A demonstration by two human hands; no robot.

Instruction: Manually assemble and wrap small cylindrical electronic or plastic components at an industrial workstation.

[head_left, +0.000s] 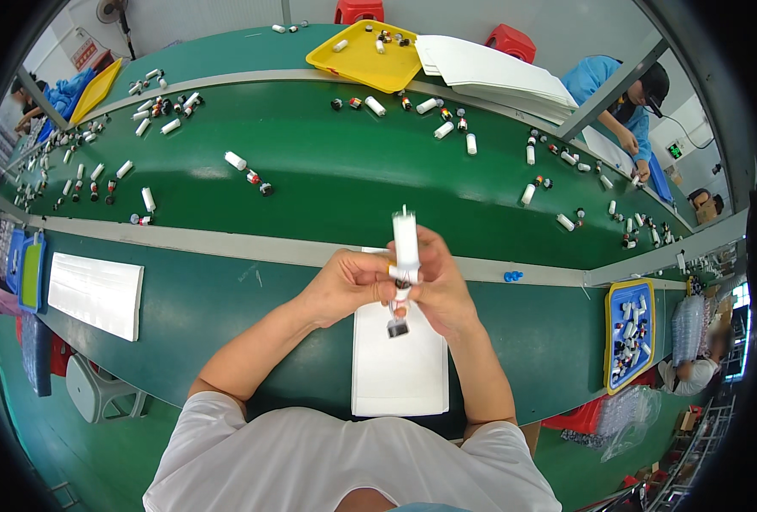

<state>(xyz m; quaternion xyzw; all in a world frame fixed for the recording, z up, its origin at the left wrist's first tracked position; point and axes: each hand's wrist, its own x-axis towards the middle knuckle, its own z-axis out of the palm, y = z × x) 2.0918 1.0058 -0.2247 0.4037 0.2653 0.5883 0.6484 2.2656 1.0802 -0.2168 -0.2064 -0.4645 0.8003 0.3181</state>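
Above the middle of the bench I hold a small assembly with a white cylinder (405,239) on top, standing about upright. At its lower end a thin wire and a small white-and-red piece show between my fingers. A small black block (397,328) hangs at the bottom. My left hand (350,286) pinches the assembly just below the cylinder. My right hand (440,286) is closed round its other side, with fingers behind the cylinder. Beneath both hands lies a stack of white sheets (400,367). Fingers hide the joint between the parts.
Similar white parts (236,160) lie scattered over the green belt (310,128) ahead. A yellow tray (319,58) stands beyond it. To the right is a blue-and-yellow tray (610,341) of parts; to the left, white sheets (97,294). A co-worker (617,102) sits at the far right.
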